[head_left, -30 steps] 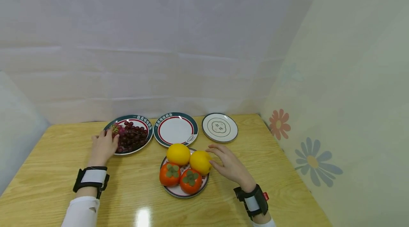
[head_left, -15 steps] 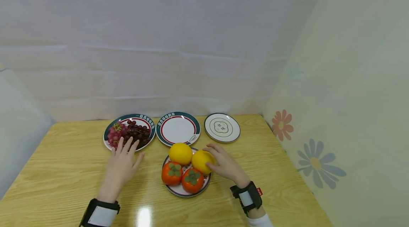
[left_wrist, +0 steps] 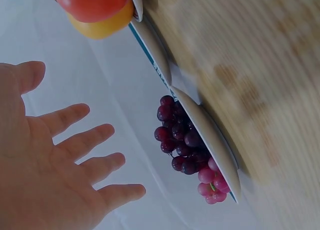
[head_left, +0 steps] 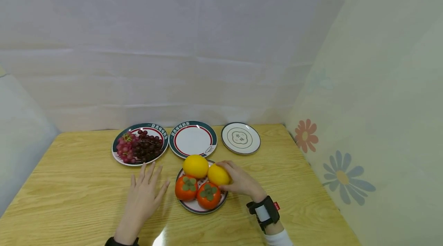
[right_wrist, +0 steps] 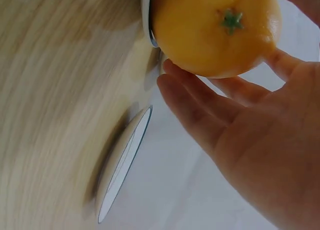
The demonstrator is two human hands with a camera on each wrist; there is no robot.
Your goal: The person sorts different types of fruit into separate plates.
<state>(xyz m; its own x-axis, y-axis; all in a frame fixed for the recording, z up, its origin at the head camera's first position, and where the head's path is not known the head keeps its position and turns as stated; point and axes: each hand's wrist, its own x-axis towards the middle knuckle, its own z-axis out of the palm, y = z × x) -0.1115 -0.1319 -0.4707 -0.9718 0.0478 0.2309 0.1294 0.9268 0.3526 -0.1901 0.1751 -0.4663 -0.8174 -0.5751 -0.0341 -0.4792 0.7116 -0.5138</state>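
Observation:
On the patterned plate at the table's middle sit two yellow-orange oranges and two red-orange persimmons. My right hand grips the right-hand orange, fingers along its far side and thumb on the near side. The right wrist view shows that orange with a green star-shaped stem end, still by the plate's edge. The other orange lies just left of it. My left hand, fingers spread and holding nothing, hovers left of the fruit plate, nearest the grape plate.
Pink grapes and dark red grapes fill the green-rimmed plate at the back left. Beside it stand a bare green-rimmed plate and a smaller white plate. A white wall runs behind the wooden table.
My left hand has left the grapes and moved back toward me and to the right. My right hand has closed in on the right-hand orange and now grips it.

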